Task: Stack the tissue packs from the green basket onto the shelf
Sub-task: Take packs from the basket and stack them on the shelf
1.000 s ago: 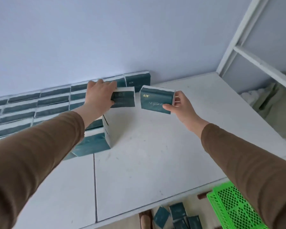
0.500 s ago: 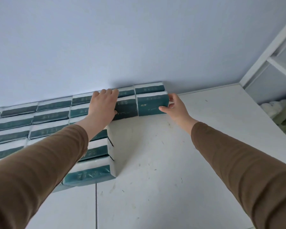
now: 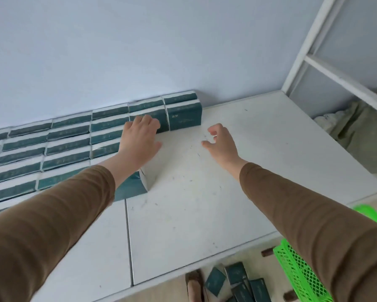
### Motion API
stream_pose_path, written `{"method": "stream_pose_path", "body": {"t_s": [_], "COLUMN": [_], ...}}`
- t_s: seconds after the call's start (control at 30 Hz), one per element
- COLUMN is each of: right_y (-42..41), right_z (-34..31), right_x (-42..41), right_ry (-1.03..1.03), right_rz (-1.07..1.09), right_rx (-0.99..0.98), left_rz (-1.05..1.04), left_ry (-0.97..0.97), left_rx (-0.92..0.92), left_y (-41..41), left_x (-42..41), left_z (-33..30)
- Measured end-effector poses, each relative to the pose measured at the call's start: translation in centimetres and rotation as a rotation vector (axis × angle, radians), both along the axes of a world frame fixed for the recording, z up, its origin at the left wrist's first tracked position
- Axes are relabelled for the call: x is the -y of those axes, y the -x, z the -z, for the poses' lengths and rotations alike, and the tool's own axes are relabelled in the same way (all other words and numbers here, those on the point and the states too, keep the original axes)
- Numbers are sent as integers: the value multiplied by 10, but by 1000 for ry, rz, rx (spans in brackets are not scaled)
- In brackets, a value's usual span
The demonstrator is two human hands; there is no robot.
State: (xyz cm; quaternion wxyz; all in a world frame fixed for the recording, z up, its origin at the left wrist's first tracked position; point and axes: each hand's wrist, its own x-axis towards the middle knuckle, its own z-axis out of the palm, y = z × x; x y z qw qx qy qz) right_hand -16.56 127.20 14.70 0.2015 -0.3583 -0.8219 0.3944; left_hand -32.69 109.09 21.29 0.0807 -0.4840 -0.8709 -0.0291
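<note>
Since a moment ago my right hand [image 3: 221, 142] lets go of the end tissue pack [image 3: 184, 117] at centre frame and hangs loosely curled and empty, while my left hand [image 3: 140, 138] rests flat-fingered on the neighbouring pack [image 3: 152, 118], so this one is placed.

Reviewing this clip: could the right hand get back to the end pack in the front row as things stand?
Probably yes. The right hand hangs empty just short of the end pack, with only bare shelf between them.

Bright, soft, even daylight; faint shadows only. No glare. Slightly soft throughout, mild motion blur, wide-angle bending toward the edges.
</note>
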Motion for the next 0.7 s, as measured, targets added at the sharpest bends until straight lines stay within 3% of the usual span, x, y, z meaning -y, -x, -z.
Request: {"method": "stream_pose_path", "body": {"t_s": [0.4,0.7], "right_y": [-310,-490], "right_z": [-10,51], "right_x": [132,90], "right_ry": [-349,-166], "right_rz": [97,306], "right_rx": [-32,159], "left_rz": [337,568], "left_ry": [-170,-80], "left_rx": [107,243], "left_y": [-277,-429], "left_x": [79,-1], "left_z": [24,80]}}
